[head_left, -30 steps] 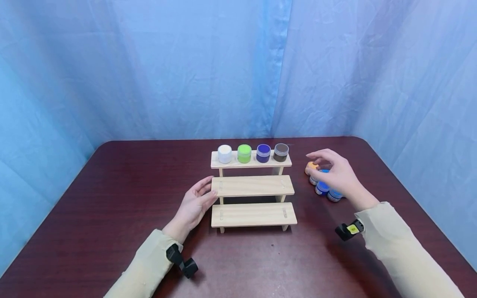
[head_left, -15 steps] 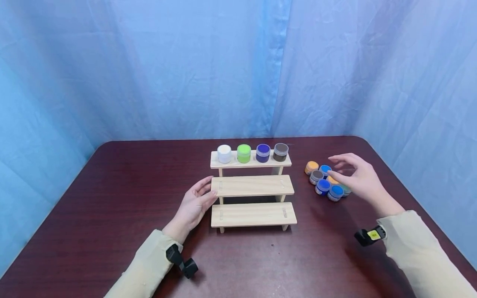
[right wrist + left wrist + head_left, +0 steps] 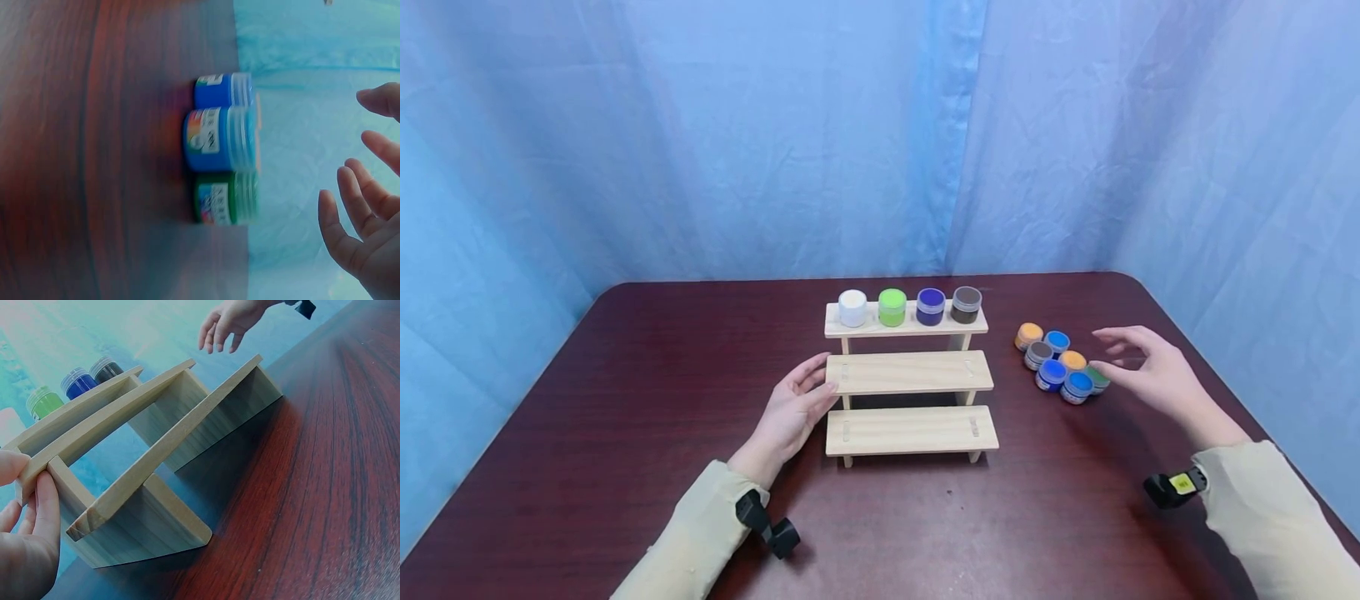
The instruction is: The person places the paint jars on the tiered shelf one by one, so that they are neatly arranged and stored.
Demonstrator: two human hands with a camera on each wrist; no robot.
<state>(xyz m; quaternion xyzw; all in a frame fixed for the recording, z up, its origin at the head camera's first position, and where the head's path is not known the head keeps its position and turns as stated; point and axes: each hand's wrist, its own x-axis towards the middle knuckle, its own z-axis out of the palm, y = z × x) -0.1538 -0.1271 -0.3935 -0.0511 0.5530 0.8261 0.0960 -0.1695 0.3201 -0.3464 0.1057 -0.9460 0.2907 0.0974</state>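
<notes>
My left hand point(image 3: 786, 421) pinches the left end of the middle step of a three-step wooden display stand point(image 3: 910, 372); the left wrist view shows the thumb on top and fingers point(image 3: 47, 506) beneath. On the top step stand a white paint jar point(image 3: 852, 308), a light green jar point(image 3: 892, 307), a dark purple-blue jar point(image 3: 930, 307) and a dark brown jar point(image 3: 966, 305). With fingers spread and nothing in them, my right hand point(image 3: 1157, 379) hovers at the right of a cluster of paint jars, nearest a green jar point(image 3: 215, 199) and a blue jar point(image 3: 209, 140).
Also in the cluster are two orange jars, one of them at its far left point(image 3: 1028, 337), a brown jar point(image 3: 1038, 356) and more blue jars point(image 3: 1051, 376). Everything stands on a dark red-brown table point(image 3: 662, 367), with blue curtains point(image 3: 775, 142) behind and beside it.
My right hand has moved right and toward me, from over the orange jar to the cluster's right side, uncovering the jars. My left hand keeps its grip on the stand.
</notes>
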